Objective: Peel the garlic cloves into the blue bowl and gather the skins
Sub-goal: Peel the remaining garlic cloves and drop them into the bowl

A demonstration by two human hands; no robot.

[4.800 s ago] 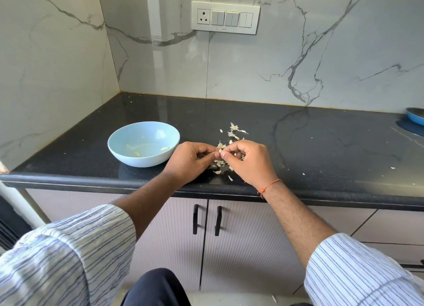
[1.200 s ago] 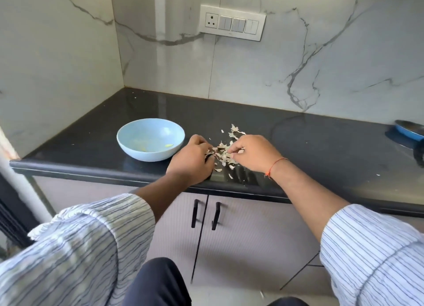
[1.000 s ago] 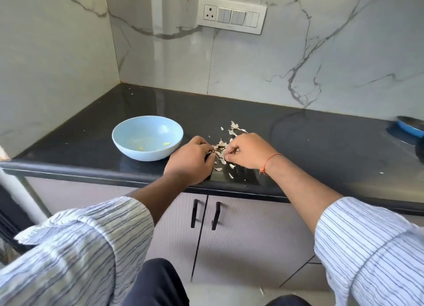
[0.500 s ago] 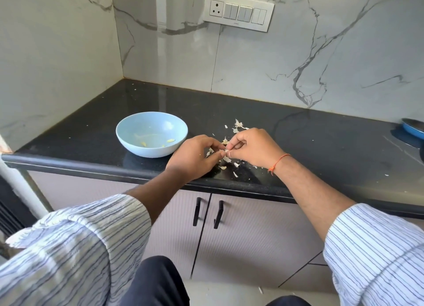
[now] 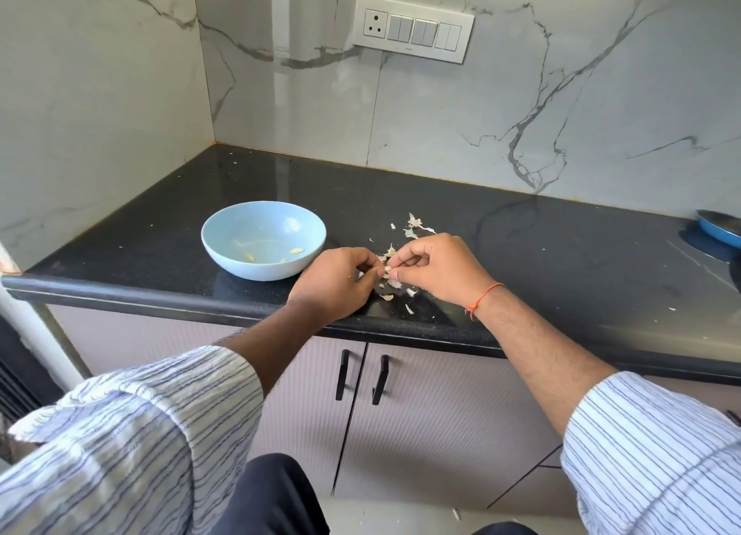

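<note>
A pale blue bowl (image 5: 264,238) stands on the black countertop (image 5: 541,262) with a few peeled yellowish garlic cloves (image 5: 296,250) in it. Just right of the bowl, my left hand (image 5: 335,280) and my right hand (image 5: 437,266) meet fingertip to fingertip, both pinching one small garlic clove (image 5: 386,269) between them. Papery white garlic skins (image 5: 413,226) lie scattered on the counter behind and below the hands, with several bits near the front edge. The clove is mostly hidden by my fingers.
A blue pan (image 5: 719,226) sits at the far right edge of the counter. A switch panel (image 5: 413,27) is on the marble back wall, and a marble side wall closes the left. Cabinet doors with black handles (image 5: 363,378) are below the counter.
The hands went down into the skin pile, then lifted again with a small clove pinched between the fingertips. The camera shifted slightly. The bowl stayed put.
</note>
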